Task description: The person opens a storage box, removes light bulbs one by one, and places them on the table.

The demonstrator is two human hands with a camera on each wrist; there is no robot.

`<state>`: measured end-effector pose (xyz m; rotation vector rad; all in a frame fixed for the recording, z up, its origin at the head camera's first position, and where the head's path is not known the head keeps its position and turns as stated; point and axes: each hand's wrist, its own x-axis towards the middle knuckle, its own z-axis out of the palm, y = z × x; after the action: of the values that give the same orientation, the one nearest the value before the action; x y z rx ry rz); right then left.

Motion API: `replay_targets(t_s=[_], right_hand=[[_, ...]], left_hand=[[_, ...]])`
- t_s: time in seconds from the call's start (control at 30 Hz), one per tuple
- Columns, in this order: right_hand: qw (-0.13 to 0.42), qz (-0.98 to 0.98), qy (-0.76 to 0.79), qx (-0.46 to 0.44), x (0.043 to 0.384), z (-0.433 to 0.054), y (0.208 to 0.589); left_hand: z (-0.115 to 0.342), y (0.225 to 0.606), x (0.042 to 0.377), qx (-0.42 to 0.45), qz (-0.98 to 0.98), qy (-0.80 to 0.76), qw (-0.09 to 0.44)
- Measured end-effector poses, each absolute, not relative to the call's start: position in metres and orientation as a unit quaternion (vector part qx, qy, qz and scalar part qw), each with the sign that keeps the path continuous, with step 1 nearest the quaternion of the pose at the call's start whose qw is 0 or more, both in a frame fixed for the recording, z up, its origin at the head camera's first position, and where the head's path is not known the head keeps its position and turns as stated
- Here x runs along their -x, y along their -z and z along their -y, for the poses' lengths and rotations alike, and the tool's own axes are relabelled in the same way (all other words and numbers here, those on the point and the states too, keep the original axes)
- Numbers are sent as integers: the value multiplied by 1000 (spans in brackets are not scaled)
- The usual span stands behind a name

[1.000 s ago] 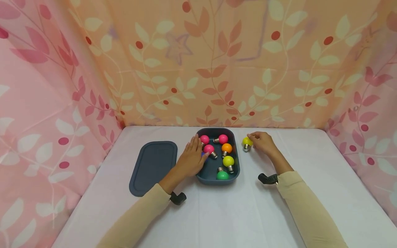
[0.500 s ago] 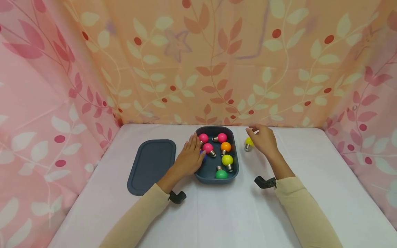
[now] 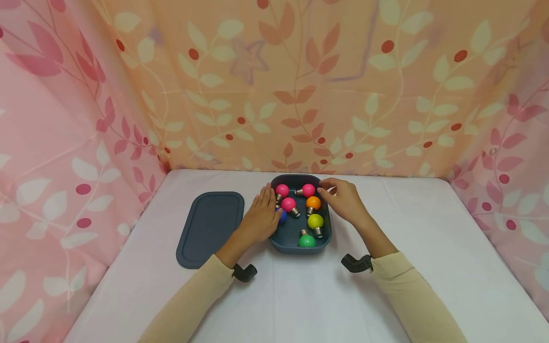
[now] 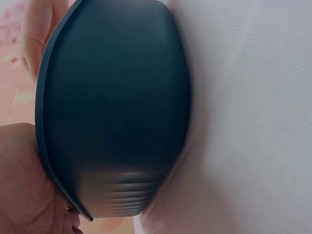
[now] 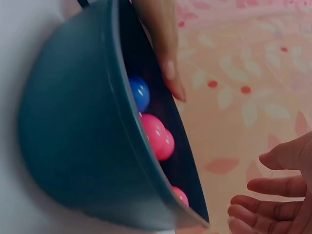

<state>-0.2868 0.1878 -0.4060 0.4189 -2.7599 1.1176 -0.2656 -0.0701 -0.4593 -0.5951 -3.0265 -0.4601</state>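
In the head view my left hand (image 3: 260, 218) lies with straight fingers across the left rim of a dark blue-grey plastic box (image 3: 296, 249). My right hand (image 3: 345, 202) is at the box's upper right rim, fingers loosely bent. The right wrist view shows that hand's fingers (image 5: 270, 187) spread apart with nothing between them. Inside the box lie a pink bulb (image 3: 308, 190), two more pink ones, an orange bulb (image 3: 313, 203), a yellow bulb (image 3: 315, 221), a green bulb (image 3: 307, 241) and a partly covered blue bulb (image 3: 282, 216). The second yellow bulb is out of sight.
A flat dark lid (image 3: 211, 229) lies on the white-covered table (image 3: 291, 300), left of the box. Patterned cloth (image 3: 296, 85) hangs behind the table and on both sides. Black camera mounts (image 3: 357, 263) stick out from both wrists.
My right hand has let go of the yellow bulb beside the box and moved left to the box's rim. That bulb no longer shows. My left hand has stayed put.
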Motion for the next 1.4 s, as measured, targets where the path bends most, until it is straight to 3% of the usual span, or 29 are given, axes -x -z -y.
replay_targets(t_s=[0.3,0.6,0.93,1.4], right_hand=[[-3,917,-356,-181,292,-160,413],[-10,917,-315,-245,297,-144,421],[-36,921,-294,-254,302,-137,432],[-28,928,-262,-264,303,-128,441]], left_hand=[[74,466,269,192,970,150,21],[73,466,269,192,969,157,18],[71,468,267,184,974,133,24],[68,471,268,181,975,123,33]])
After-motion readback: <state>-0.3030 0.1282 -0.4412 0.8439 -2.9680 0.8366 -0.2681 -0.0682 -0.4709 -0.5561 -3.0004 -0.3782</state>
